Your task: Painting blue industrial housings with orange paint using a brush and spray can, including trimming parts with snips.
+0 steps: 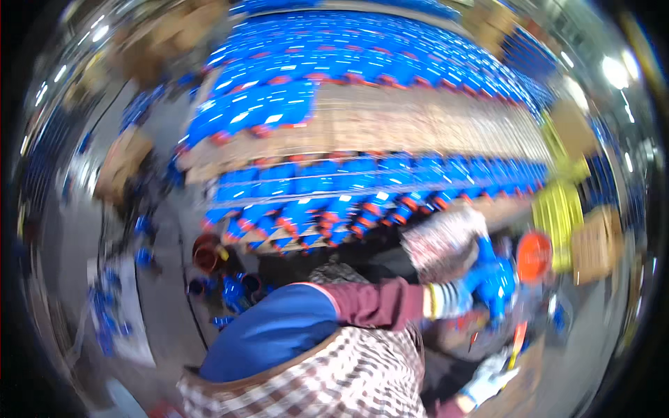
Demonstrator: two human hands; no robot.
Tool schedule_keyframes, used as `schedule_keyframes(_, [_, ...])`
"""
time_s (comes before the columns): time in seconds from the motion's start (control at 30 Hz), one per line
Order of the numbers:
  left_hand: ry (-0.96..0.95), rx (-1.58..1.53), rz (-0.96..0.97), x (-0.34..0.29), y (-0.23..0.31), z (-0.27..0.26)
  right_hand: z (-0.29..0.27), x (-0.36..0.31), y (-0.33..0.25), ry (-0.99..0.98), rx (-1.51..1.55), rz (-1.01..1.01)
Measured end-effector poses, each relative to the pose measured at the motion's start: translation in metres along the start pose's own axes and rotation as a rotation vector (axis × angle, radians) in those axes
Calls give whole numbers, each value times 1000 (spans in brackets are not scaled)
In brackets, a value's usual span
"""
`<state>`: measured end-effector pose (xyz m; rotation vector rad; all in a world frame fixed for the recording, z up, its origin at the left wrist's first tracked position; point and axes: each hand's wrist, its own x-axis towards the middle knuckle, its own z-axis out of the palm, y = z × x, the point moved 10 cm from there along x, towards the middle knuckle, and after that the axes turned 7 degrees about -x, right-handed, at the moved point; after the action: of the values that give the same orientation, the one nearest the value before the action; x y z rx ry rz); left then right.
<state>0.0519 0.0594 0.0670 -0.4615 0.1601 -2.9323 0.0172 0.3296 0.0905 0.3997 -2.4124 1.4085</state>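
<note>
So the blue fitting (pixel 495 284) is out at four o'clock, and the left hand (pixel 453 298) has its gloved fingers wrapped on the nine o'clock side of it. It's blurry, and I can't tell if anything props it up, so my worry is a lopsided lump twisting out of a one-sided, gloved grip. Down at six o'clock from it, the right hand (pixel 489 380) looks curled around a slim red-and-yellow tool (pixel 517 345); a slip there could scratch the paint or poke the other glove. The red tub (pixel 534 256) sits near, at two o'clock from the fitting, so a wide swing might clip it. The stacked blue parts (pixel 334 177), toward eleven, seem safely apart.
</note>
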Motion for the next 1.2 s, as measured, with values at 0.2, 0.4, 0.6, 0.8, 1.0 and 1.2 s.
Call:
schedule_keyframes(0.2, [121, 821, 127, -15, 20, 4, -13, 2, -3, 220, 639, 392])
schedule_keyframes(0.4, [-524, 1865, 349, -9, -17, 60, -27, 48, -78, 237, 171, 136])
schedule_keyframes(0.6, [-1032, 1962, 352, -11, -63, 58, 4, 88, -75, 63, -155, 119])
schedule_keyframes(0.8, [-1149, 2052, 368, -2, -74, 49, -3, 88, -82, 96, -183, 67])
schedule_keyframes(1.0, [-799, 1980, 324, 19, -61, 43, -9, 65, -91, 80, -43, 81])
schedule_keyframes(1.2, [-344, 1821, 148, 35, -43, 19, -9, 41, -135, 40, -285, -411])
